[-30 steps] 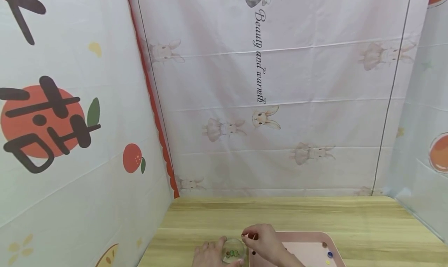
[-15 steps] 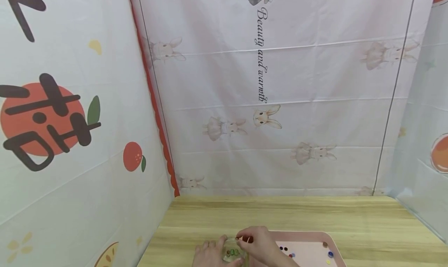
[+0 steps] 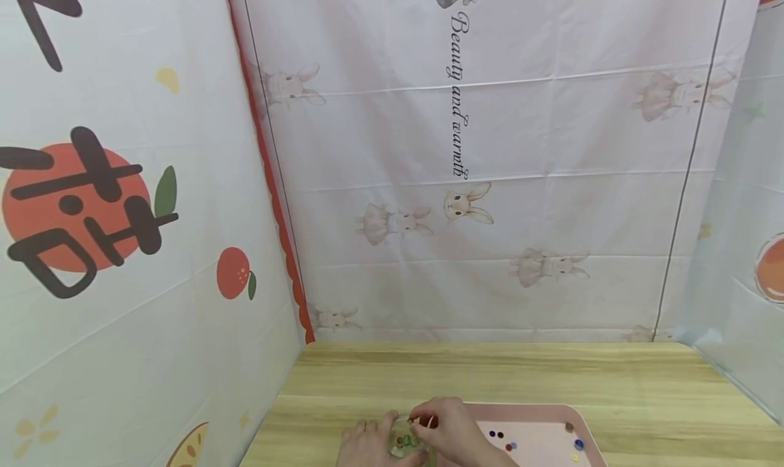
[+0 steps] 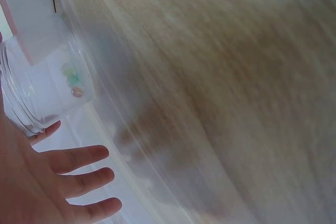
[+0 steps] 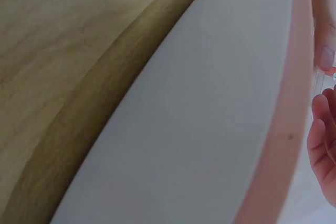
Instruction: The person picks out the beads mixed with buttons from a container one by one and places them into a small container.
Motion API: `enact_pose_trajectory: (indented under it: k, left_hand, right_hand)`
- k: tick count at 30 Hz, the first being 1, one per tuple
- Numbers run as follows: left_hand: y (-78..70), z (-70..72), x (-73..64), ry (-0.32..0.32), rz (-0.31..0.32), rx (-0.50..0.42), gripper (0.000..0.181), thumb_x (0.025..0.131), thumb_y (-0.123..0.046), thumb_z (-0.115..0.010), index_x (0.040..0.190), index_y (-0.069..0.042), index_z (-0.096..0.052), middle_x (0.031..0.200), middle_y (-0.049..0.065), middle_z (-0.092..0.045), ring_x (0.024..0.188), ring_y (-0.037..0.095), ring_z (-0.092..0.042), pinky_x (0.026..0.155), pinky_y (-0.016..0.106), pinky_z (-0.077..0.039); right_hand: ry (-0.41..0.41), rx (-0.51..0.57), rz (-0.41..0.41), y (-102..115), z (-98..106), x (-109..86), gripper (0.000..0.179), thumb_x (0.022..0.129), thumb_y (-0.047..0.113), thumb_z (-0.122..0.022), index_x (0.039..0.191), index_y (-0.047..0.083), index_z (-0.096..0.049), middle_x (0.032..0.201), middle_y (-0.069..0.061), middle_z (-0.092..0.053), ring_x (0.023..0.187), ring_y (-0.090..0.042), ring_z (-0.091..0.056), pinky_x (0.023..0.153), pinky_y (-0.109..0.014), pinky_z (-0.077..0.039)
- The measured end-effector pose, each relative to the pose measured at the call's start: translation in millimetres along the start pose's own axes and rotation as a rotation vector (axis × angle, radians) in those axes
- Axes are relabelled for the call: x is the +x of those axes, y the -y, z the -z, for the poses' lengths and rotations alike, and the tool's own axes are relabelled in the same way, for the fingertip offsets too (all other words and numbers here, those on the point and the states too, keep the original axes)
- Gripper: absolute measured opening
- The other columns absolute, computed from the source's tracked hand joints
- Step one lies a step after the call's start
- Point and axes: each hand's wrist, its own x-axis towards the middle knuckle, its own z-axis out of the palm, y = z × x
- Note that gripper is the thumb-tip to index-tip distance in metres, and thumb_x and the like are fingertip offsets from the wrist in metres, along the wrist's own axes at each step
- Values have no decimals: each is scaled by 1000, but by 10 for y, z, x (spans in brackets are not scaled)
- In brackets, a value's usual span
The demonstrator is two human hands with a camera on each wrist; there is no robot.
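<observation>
Wooden table (image 3: 661,399), stocked: clear jar (image 4: 44,90), left of pink tray (image 3: 539,423), gripped by my left hand (image 3: 366,446); my right hand (image 3: 452,427) pinches one red piece (image 5: 331,71) at its mouth; a slack pinch could spill it.

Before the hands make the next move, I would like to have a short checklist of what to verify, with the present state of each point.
1. Jar steadied: ok. The left hand has fingers and thumb around the clear jar.
2. Jar upright on the table: ok.
3. Piece held: ok. The right hand pinches a small reddish piece.
4. Piece clear of the jar's rim: cannot tell. The fingertips are at the mouth, but their exact height is unclear.
5. Earlier pieces inside: ok. Green and brown pieces lie at the bottom.
6. Tray emptied: not ok. Several loose pieces lie on it.
</observation>
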Motion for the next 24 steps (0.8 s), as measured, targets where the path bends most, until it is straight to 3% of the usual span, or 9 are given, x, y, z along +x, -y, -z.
enact_pose_trajectory:
  k: [8,17,24]
  left_hand:
    - [0,8,-13,4,3,11,105,65,-100,-35,131,-22,-60,98,5,-69,93,30,-61,86,60,-42]
    - [3,16,-1,6,-6,1,101,67,-99,-35,131,-25,-60,94,4,-68,92,30,-61,85,60,-42]
    - [15,12,-1,2,-16,-9,100,70,-98,-35,132,-23,-60,91,3,-68,86,29,-60,82,60,-43]
  right_hand:
    - [63,56,-44,-34,-32,-18,12,92,20,-71,101,17,-77,80,14,-66,68,-2,-58,58,-22,-48]
    - [28,35,-14,-47,-83,-30,14,89,16,-73,99,7,-77,78,14,-65,63,0,-54,56,-20,-46]
    - [49,71,-78,6,14,-9,16,92,20,-70,103,10,-77,83,12,-67,65,-4,-56,57,-23,-47]
